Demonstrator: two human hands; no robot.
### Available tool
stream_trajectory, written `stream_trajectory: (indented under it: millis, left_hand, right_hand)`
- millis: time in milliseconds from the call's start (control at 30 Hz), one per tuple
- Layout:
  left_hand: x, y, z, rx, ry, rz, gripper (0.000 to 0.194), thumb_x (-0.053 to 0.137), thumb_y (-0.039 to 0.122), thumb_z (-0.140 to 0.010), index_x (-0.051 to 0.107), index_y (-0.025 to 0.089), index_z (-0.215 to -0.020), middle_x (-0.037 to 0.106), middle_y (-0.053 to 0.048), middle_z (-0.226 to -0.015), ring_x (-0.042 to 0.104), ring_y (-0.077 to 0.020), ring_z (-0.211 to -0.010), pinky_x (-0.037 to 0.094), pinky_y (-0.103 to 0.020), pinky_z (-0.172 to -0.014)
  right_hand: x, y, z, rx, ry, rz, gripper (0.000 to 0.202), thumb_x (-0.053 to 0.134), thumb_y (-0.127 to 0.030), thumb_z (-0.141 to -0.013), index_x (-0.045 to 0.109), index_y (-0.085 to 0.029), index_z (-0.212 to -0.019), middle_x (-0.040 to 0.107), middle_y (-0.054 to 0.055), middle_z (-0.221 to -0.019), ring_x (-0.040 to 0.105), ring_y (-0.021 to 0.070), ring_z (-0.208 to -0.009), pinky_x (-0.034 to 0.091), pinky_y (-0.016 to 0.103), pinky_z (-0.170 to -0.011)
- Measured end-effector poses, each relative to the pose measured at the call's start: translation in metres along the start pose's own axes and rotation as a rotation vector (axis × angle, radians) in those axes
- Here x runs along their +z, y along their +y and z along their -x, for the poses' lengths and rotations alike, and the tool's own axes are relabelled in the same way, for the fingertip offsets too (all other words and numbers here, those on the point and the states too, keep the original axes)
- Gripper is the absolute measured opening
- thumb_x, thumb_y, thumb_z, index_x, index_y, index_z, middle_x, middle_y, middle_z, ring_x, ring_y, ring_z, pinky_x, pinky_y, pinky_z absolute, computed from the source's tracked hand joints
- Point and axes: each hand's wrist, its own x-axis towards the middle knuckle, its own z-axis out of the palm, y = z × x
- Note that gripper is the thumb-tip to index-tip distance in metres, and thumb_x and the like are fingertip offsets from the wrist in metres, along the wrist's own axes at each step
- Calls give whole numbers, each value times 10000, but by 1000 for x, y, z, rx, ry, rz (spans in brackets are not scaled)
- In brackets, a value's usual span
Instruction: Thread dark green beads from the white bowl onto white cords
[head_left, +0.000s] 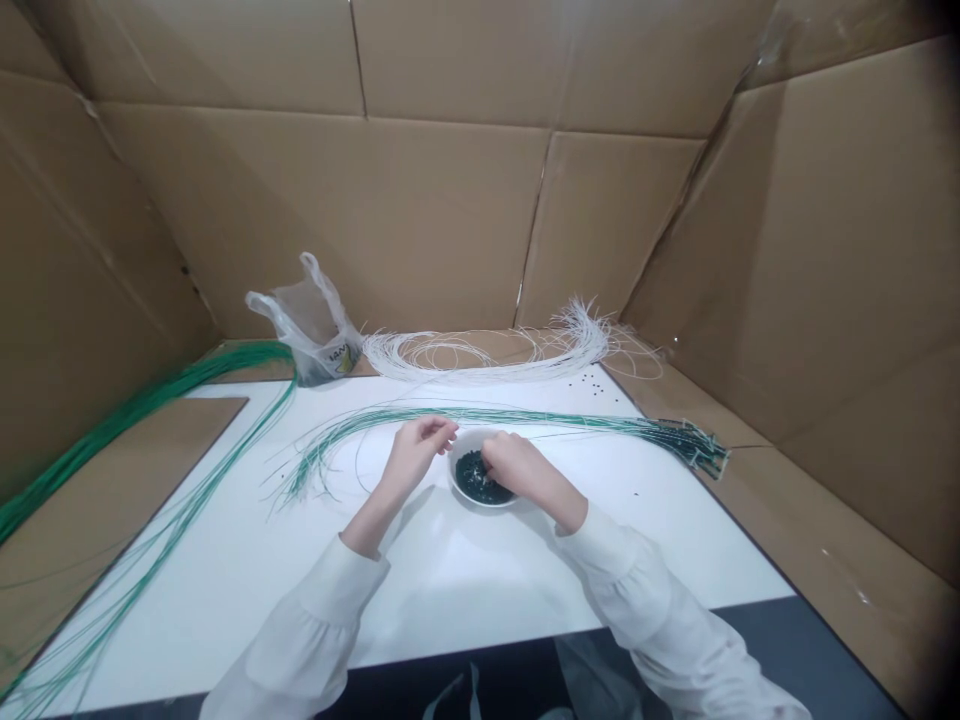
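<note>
A white bowl [489, 503] holding small dark green pieces [472, 478] stands on the white board. My right hand [516, 465] reaches over its right rim, fingertips closed down among the pieces; what they pinch, if anything, is too small to make out. Just left of the bowl is my left hand [421, 447], thumb and fingers brought together near the rim, and what they hold is too fine to tell. Behind both hands a bundle of thin green strands [525, 415] runs across the board, with dark pieces clustered at its right end [686, 443].
White strands [480, 368] lie coiled at the back beside a plastic bag [319, 335]. Long green strands [161, 395] stretch along the left. Small dark bits [592, 385] are scattered at the back right. Cardboard walls [442, 220] surround the white board [247, 590].
</note>
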Motion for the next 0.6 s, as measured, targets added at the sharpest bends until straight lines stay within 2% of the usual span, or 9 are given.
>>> stream_trajectory:
  millis: [200,367,467,600]
  left_hand:
    - [-1,6,4,58,69,-79,246,544,359,-714,604,122,-741,616,-38,-664,551,-127,-566,431,-229,-556]
    - [6,7,10,108,53,-158,232,519,353,-739,610,139,-752,638,-43,-702,573,-140,-605,450,-240,-595]
    - [10,8,12,129,31,-198,208,520,331,-739,614,145,-731,646,-42,-704,575,-144,-622,449,-240,-610]
    - [13,7,14,129,14,-236,194,518,306,-744,616,139,-731,653,-42,-706,576,-141,-623,438,-231,-608]
  right_hand:
    - [13,7,-3,-37,-7,-55,236,468,-67,-664,672,-164,-734,670,74,-738,606,186,-673,383,225,-561]
    - [13,14,2,-61,89,-213,227,494,-54,-645,672,-172,-721,668,61,-702,608,183,-671,397,231,-595]
    - [8,21,5,-79,158,-413,219,503,-59,-670,669,-171,-759,666,39,-678,608,155,-643,421,228,-621]
    - [7,32,8,-79,282,-816,151,550,-112,-687,661,-157,-779,669,32,-715,625,139,-643,472,230,-635]
